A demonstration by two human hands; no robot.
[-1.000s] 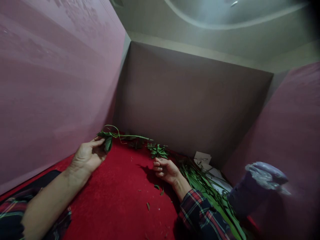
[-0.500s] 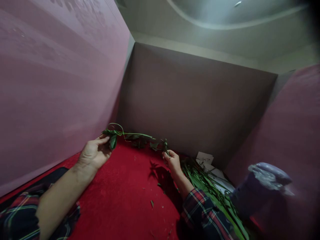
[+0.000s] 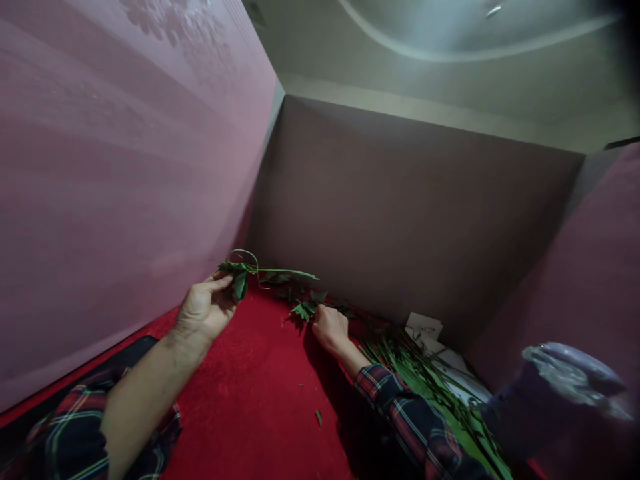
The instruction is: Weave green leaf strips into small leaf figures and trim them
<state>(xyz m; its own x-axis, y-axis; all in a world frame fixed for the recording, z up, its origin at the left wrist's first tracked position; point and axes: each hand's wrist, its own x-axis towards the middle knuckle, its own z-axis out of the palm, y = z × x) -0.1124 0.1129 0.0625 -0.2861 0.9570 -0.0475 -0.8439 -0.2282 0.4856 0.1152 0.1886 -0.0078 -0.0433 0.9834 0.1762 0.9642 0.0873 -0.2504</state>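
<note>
My left hand (image 3: 205,310) is raised at the left, its thumb and fingers pinching a small bundle of green leaves (image 3: 240,285). A thin stem loops above that bundle, and long stalks stick out of it to the right. My right hand (image 3: 331,328) is closed low over the red cloth (image 3: 250,393), back of the hand up. A leafy green sprig (image 3: 303,311) pokes out on the left of its fingers; the grip itself is hidden. Darker leafy stems (image 3: 283,283) lie behind, along the foot of the back wall.
A pile of long green leaves (image 3: 425,380) lies to the right, beside and partly over white paper (image 3: 425,328). A purple container with clear plastic (image 3: 550,393) stands at the far right. Pink walls (image 3: 125,200) and a brownish back wall (image 3: 415,213) enclose the space. Leaf scraps dot the cloth.
My right hand has turned over and gone down to the cloth, a little leftward, with the sprig now pointing left. My left hand keeps its bundle. The view has shifted slightly.
</note>
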